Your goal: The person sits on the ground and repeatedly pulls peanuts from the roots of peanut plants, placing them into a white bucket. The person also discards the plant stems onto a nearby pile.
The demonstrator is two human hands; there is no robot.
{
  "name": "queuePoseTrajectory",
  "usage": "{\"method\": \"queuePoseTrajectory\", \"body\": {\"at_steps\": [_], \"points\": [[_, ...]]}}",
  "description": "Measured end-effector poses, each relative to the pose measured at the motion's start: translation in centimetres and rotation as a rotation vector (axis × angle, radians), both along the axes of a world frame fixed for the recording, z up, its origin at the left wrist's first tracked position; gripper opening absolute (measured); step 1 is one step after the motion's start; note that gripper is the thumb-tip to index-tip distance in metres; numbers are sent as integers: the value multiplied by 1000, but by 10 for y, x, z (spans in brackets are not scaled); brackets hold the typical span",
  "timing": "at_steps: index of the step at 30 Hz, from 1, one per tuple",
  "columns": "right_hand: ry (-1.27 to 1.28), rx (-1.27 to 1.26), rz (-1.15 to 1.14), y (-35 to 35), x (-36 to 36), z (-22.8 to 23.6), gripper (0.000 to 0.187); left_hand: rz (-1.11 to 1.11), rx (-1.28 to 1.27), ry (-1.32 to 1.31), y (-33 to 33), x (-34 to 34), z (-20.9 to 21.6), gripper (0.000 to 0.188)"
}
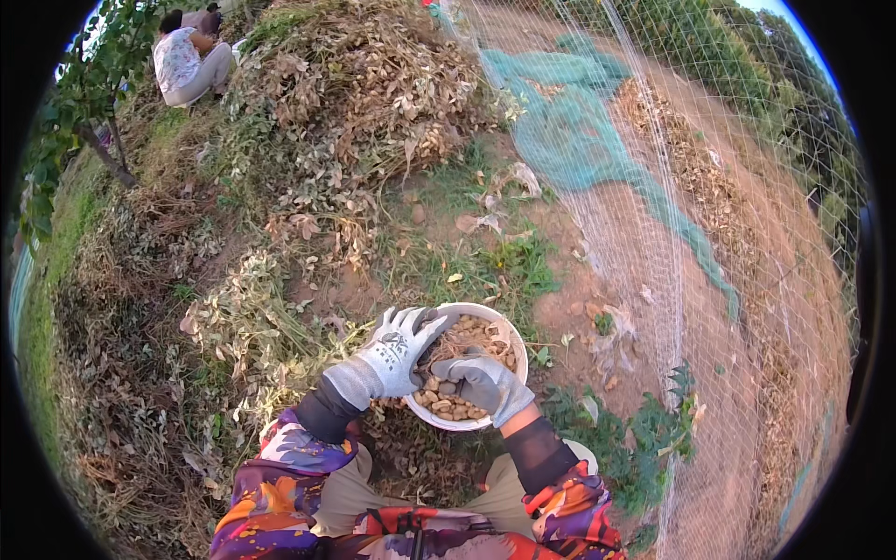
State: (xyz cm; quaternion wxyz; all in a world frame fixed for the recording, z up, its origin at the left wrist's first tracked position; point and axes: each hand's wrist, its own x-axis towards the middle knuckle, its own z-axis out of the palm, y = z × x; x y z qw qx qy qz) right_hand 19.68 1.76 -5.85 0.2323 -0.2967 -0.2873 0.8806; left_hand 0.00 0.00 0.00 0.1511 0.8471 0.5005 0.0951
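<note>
Perhaps the likeliest trouble is spillage: the left hand (pixel 397 350) and the right hand (pixel 490 385) both reach in over the rim of the white bucket (pixel 523 353), and a hard tug or a knock from a wrist could tip it or flick peanuts (pixel 448 407) over the edge. Loose pods would be hard to pick out among the pale, dry vines (pixel 257 317) just to the left. Another risk is litter; the thin, brittle-looking roots (pixel 459 343) between the hands could snap and drop in with the pods. Thick gloved fingertips might also fumble small pieces. The left hand is cupped at the far left of the opening, but whether it grips anything cannot be told; the right hand is curled narrow beside the roots, its fingertips too hidden to show what, if anything, they pinch. The peanuts lie inside the bucket, in front of the person's legs (pixel 345 495). They look tan and dull, still in their shells, plump and heaped unevenly, with brown stringy bits of root over the far part.
</note>
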Motion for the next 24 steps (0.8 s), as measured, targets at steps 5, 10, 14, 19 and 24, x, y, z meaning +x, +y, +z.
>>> {"method": "queuePoseTrajectory", "body": {"at_steps": [5, 10, 14, 19, 24], "points": [[51, 85, 70, 2, 0, -20, 26, 67, -32, 127, 1, 10, -5, 83], [-25, 75, -57, -7, -7, 2, 28, 236, 184, 399, 10, 31, -48, 42], [92, -11, -79, -6, -7, 1, 18, 166, 191, 384, 18, 38, -51, 40], [-235, 453, 122, -3, 3, -13, 17, 69, 140, 338, 23, 30, -34, 37], [-460, 575, 308, 5, 5, -8, 23, -9, -22, 256, 29, 25, -21, 26]]}}
